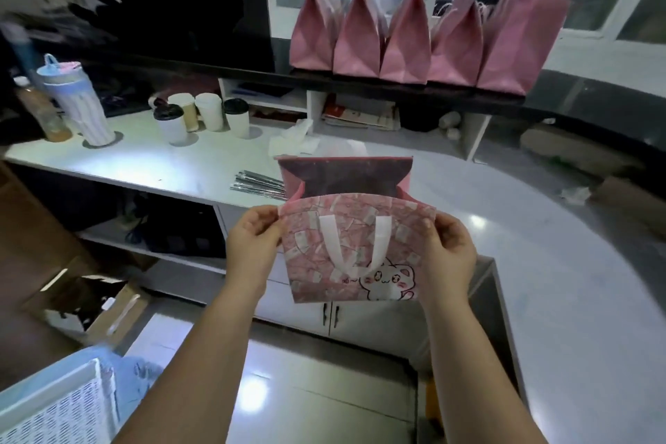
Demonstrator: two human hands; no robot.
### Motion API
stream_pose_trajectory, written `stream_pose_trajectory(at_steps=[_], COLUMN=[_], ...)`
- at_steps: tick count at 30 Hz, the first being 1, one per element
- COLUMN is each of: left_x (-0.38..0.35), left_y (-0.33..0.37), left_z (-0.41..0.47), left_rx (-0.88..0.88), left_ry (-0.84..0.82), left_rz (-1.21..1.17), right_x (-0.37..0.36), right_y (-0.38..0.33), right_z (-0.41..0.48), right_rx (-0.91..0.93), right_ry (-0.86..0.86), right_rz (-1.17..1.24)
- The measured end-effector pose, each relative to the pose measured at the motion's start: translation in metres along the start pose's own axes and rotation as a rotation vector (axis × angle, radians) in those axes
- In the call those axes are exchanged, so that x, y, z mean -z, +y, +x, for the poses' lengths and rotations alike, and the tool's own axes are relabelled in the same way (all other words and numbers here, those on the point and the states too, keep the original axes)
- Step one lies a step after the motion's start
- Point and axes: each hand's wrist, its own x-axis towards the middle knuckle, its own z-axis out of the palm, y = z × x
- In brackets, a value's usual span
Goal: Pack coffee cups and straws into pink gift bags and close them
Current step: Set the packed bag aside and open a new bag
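So the fingers [271,225] of the left hand [252,249] are pinching the top left corner of the near panel of a pink paper gift bag [313,263] with a cartoon animal printed on it. The right hand [450,256] pinches the top right corner the same way. The bag's up in the air with its mouth open, in front of the white counter [162,162] and not resting on it, as far as I can tell. Its white ribbon handle [329,241] is flopped down the front. The inside is dark, so I can't tell if anything's in there.

What I'd worry about:
- It hangs from two corners of one paper panel. Drop a full cup in like that and I reckon a corner slips or rips, with floor underneath.
- The bundle of silver-wrapped straws [257,184] lies just behind the bag near the counter edge, so a swing could sweep them off.
- The white paper coffee cups [173,126] are well apart to the left, and two seem to have no black lid. Those could slosh inside a bag.

A row of closed plain pink bags [414,43] stands on the dark shelf [360,86] behind.

Writing: nothing readable, really. There are tiny marks beside the cartoon face, too small to make out. The cups look blank, and the printed papers [360,115] under the shelf are a blur.
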Motion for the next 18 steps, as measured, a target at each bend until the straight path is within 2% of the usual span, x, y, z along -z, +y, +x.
stream_pose_trajectory(at_steps=[9,18], left_x=[-0.058,-0.128], left_y=[-0.010,-0.009], left_z=[0.133,0.294], left_rx=[0.006,-0.013], left_ry=[0.003,-0.200], left_rz=[-0.075,-0.015], right_x=[-0.066,-0.133], right_y=[0.039,0.061], right_z=[0.125,0.236], right_rx=[0.064,0.123], right_ry=[0.045,0.186], right_rz=[-0.026,-0.025])
